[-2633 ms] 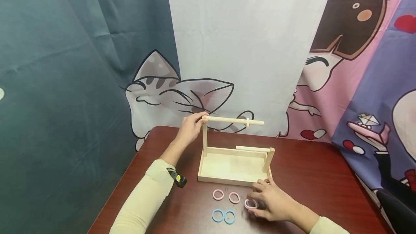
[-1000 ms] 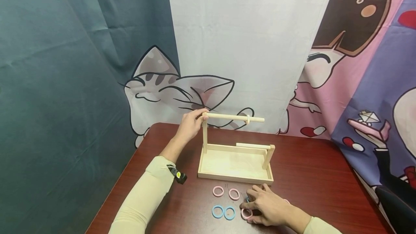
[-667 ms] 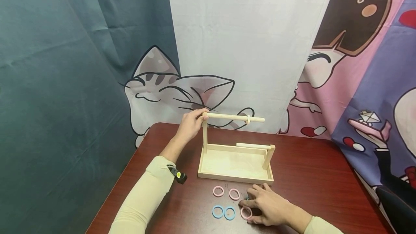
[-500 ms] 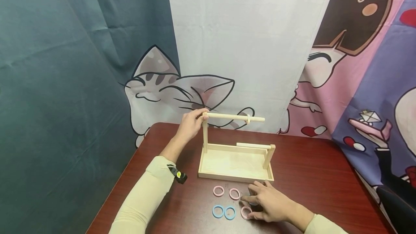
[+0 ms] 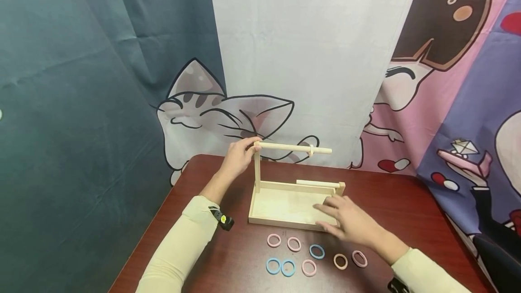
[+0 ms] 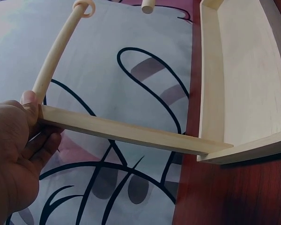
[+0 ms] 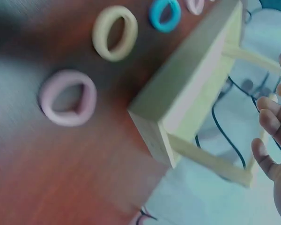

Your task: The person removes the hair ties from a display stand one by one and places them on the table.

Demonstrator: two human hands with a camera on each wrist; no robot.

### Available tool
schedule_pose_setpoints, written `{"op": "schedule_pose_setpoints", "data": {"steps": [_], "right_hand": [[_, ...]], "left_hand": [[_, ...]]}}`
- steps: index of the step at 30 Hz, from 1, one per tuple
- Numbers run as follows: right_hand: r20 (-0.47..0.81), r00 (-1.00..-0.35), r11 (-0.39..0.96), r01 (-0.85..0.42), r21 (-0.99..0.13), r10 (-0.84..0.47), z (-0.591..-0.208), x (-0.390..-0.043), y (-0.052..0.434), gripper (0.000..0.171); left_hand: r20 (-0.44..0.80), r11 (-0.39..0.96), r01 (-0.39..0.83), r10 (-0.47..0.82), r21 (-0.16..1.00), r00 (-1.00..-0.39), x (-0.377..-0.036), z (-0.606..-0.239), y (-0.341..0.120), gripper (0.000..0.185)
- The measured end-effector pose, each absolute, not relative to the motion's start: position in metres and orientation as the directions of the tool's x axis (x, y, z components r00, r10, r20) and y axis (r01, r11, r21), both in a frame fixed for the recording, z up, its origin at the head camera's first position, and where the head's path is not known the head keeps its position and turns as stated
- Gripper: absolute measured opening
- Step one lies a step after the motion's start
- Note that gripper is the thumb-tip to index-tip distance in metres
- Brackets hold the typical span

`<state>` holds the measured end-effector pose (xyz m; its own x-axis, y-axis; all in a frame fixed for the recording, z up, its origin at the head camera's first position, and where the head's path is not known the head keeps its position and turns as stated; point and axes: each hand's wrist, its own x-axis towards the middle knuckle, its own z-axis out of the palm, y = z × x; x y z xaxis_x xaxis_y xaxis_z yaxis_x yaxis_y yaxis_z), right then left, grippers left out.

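At the top of the tall post of the wooden rack [image 5: 295,202], the left hand [image 5: 239,157] grips the near end of the long upper rod [image 5: 294,148], fingers and thumb curled round the joint where rod and post meet; the left wrist view shows the thumb [image 6: 30,105] pressed against the post's end. A small pale ring [image 5: 310,151] hangs on this rod near its far end, also seen at the top of the left wrist view [image 6: 82,6]. Lower down, the right hand [image 5: 343,218] hovers over the right part of the rack's tray, its fingers spread and loosely straight, holding nothing; the right wrist view shows the fingertips [image 7: 271,119] apart, just beside the short post. Behind that hand a shorter rod [image 5: 317,183] sticks out leftward from the short post.

On the dark red table [image 5: 407,211], in front of the tray, hair bands lie flat and apart from one another: two pink [image 5: 274,240], [image 5: 294,243] and one blue [image 5: 317,251] in the back row, two blue [image 5: 273,266], [image 5: 288,268], one pink [image 5: 309,267], one tan [image 5: 340,261] and one more pink [image 5: 359,258] nearer the person. Cartoon-printed curtains [image 5: 228,116] hang behind the table.
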<state>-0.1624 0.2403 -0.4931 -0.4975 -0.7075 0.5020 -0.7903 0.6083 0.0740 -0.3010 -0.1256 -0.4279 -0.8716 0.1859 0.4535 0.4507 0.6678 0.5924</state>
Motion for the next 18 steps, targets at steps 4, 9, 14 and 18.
{"op": "schedule_pose_setpoints", "data": {"steps": [4, 9, 14, 18], "right_hand": [[0.54, -0.51, 0.63, -0.775, 0.049, -0.67, -0.477, -0.175, 0.247, 0.043], [0.558, -0.525, 0.651, -0.758, 0.038, -0.643, -0.465, -0.185, 0.251, 0.042], [0.579, -0.524, 0.662, -0.748, 0.037, -0.624, -0.457, -0.195, 0.255, 0.041], [0.599, -0.529, 0.677, -0.736, 0.03, -0.602, -0.451, -0.202, 0.261, 0.043]], "left_hand": [[0.461, 0.668, 0.455, 0.184, 0.589, -0.868, -0.3, -0.428, -0.126, 0.037], [0.471, 0.659, 0.467, 0.189, 0.589, -0.862, -0.301, -0.429, -0.126, 0.038], [0.471, 0.659, 0.463, 0.183, 0.593, -0.863, -0.301, -0.429, -0.125, 0.037], [0.479, 0.657, 0.47, 0.183, 0.59, -0.858, -0.301, -0.429, -0.125, 0.035]]}}
